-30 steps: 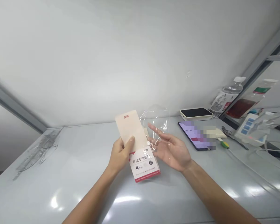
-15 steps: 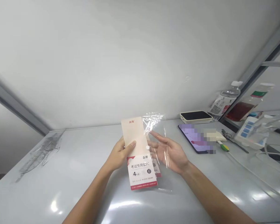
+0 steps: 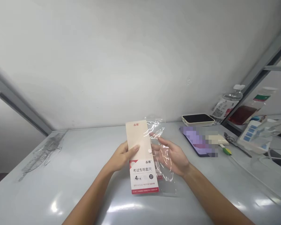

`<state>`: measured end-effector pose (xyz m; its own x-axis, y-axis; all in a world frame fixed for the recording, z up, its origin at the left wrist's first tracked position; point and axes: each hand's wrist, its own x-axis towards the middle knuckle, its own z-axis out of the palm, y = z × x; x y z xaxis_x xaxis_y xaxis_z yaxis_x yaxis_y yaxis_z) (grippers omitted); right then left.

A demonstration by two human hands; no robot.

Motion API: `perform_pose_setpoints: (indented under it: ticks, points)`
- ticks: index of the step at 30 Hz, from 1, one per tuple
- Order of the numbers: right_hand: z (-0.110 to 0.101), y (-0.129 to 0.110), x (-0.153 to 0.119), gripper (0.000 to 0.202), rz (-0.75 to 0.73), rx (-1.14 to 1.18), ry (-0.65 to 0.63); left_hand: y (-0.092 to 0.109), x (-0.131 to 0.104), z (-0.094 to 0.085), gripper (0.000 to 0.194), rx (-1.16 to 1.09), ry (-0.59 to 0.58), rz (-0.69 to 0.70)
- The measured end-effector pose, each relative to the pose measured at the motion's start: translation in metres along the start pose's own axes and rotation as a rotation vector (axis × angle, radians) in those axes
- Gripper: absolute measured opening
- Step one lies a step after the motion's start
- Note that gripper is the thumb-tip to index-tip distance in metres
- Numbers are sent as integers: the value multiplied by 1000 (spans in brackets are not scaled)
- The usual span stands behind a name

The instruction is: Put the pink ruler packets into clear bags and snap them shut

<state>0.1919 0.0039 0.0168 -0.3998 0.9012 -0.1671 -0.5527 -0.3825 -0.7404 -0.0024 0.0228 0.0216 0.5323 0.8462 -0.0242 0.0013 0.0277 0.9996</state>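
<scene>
My left hand (image 3: 123, 157) is closed on a beige ruler set pouch (image 3: 138, 137), with its thumb across the front. The pouch stands upright above the desk, a white round snap at its right side. A white and red printed card (image 3: 144, 178) wraps its lower part. Along the right side spreads a clear plastic bag (image 3: 167, 184), crinkled and shiny. My right hand (image 3: 174, 156) has its fingers stretched apart, seen through the film. Some fingertips go behind the pouch; whether they are inside the bag or behind it I cannot tell.
A phone with a lit screen (image 3: 194, 140) lies at right, with a cream-cased device (image 3: 198, 119) behind it. A white charger (image 3: 216, 138), cable, keys (image 3: 229, 137), water bottle (image 3: 227, 103), dark drink bottle (image 3: 250, 107) and power strip (image 3: 251, 132) stand farther right. The wall borders the desk (image 3: 79, 168).
The pouch and card have shifted slightly right and down in view and now face me more squarely. The plastic film has spread further over my right hand.
</scene>
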Motion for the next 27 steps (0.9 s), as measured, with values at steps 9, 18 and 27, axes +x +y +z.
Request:
perform_pose_setpoints:
  ticks: [9, 18, 27]
  points:
    - [9, 7, 0, 39, -3, -15, -23, -14, 3, 22, 39, 20, 289, 50]
    - [-1, 3, 4, 29, -143, -195, 116, -12, 6, 14, 39, -99, 182, -23]
    - [-4, 2, 4, 34, -88, -302, 80, -21, 11, 11, 29, -74, 227, -124]
